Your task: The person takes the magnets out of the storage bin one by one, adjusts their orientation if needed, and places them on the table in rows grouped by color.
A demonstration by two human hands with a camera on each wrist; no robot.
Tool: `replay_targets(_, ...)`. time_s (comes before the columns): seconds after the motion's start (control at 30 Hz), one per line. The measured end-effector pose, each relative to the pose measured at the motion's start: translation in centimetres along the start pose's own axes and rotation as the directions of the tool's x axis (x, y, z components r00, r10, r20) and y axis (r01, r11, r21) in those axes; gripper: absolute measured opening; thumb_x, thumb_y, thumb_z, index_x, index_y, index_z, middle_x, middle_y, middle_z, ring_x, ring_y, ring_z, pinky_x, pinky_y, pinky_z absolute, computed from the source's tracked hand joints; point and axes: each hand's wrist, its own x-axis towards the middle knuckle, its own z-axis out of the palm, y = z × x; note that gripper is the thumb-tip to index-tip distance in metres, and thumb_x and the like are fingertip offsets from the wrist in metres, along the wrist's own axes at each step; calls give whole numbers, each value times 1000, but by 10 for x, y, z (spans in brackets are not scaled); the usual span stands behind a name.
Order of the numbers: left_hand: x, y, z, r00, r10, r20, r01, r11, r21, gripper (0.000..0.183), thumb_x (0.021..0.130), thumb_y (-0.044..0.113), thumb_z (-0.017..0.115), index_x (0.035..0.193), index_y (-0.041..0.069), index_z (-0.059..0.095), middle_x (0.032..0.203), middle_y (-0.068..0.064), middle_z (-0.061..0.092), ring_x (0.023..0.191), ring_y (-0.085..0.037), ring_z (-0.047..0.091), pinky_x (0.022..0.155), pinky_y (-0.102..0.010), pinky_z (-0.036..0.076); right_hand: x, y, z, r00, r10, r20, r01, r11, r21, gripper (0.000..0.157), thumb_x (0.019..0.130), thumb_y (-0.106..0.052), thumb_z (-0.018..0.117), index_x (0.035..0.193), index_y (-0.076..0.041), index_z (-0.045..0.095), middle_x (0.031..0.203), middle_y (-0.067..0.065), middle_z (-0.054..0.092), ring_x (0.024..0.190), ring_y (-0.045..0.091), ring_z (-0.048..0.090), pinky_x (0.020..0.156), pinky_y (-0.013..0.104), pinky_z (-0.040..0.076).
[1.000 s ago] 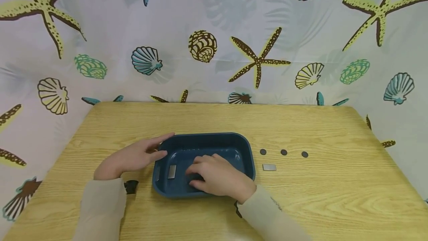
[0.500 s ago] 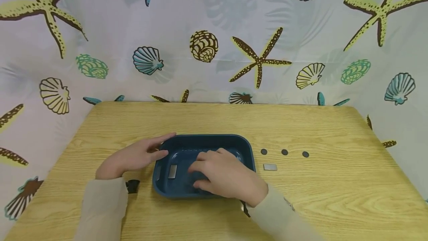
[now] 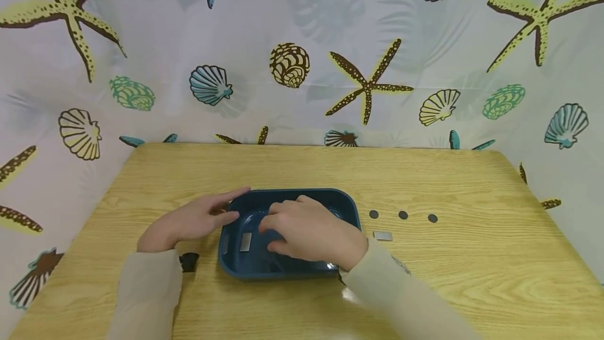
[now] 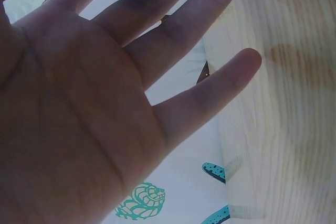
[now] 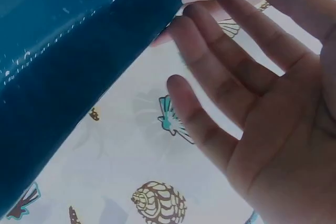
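Note:
A dark blue rectangular bin [image 3: 290, 276] stands on the wooden table. Inside it, near the left end, lies a flat silver rectangular piece [image 3: 246, 242]. My left hand [image 3: 191, 220] touches the bin's left end, its fingers straight at the back-left corner and its thumb at the left rim. In the left wrist view its palm faces the camera with the fingers spread. My right hand [image 3: 306, 231] hovers over the bin, fingers loosely bent. The right wrist view shows nothing between those fingers, with the bin's wall [image 5: 105, 51] beside them.
Right of the bin, three dark round discs [image 3: 403, 215] lie in a row on the table [image 3: 472, 256]. A second silver rectangular piece [image 3: 383, 235] sits just in front of them. A curtain [image 3: 245, 30] printed with shells and starfish hangs behind the table.
My right hand shifts slightly right, then back left and up over the bin. My left hand keeps its place at the bin's left end. The silver pieces and discs stay put.

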Motion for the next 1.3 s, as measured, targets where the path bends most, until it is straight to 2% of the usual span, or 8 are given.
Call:
replay_targets(0.17,-1,2,-2,1000,-13,-3,13,1000,-4,64,109,34,49,166,18,24,166,-29,28,148,-57,33,113,-67,37,17,8,1,1000,-26,3,26,997,75,30,100,-31,68,128,-21,73,122,-2,72,107,12,69,94,36,53)
replay_targets(0.47,-1,3,0,999,-32,2,32,999,-21,63,108,34,49,165,21,25,166,-28,29,148,-57,33,113,-67,37,35,20,28,997,-66,50,55,978,200,27,100,-27,67,126,-20,74,117,-3,72,101,11,67,93,27,52)
replay_targets(0.7,-1,3,0,999,-46,-2,46,999,-17,62,109,32,49,165,22,26,166,-26,31,148,-56,34,113,-68,37,46,21,45,993,-68,92,51,982,180,33,99,-34,68,129,-22,72,119,-4,72,104,8,67,96,29,53)
replay_targets(1.03,-3,1,0,998,-60,-1,60,998,-16,62,109,33,49,165,24,26,166,-27,31,149,-56,33,112,-69,37,57,22,55,984,-64,167,46,993,108,54,96,-47,68,145,-24,61,139,0,63,126,14,62,104,36,52)
replay_targets(1.3,-3,3,-2,1000,-29,3,29,1000,-10,63,109,35,49,165,21,26,165,-29,31,146,-58,35,109,-69,40,62,26,56,980,-73,185,42,986,164,59,95,-47,70,149,-25,57,139,1,60,124,14,59,105,36,51)
